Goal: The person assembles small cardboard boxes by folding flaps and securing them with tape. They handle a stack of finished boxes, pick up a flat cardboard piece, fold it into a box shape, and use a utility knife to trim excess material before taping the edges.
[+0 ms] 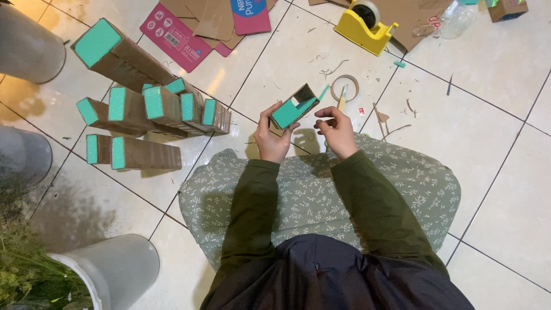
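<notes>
Item in hand: a small cardboard box point(294, 107) with a teal end face, held up over the tiled floor point(470, 126) just beyond our knees. Our left hand point(271, 138) is clamped on it from below, thumb on the near side, its open top tilted toward us, probably so we can see inside. Our right hand point(337, 131) sits just beside the box, fingers curled and pinched together; whether they hold anything we cannot tell. The two hands are near but not joined. To the left lies a stack of finished boxes point(149, 109), brown sleeves with teal ends, in a loose cluster and apparently set aside out of the working space. Ahead of the hands lie a tape roll point(344, 87) and a slim teal-tipped tool point(342, 99), close by, within easy reach. Farther off stand a yellow tape dispenser point(366, 28) and flattened cardboard sheets point(195, 28). Grey pots point(115, 270) line the left edge. A floral cloth point(402, 183) covers our lap.
</notes>
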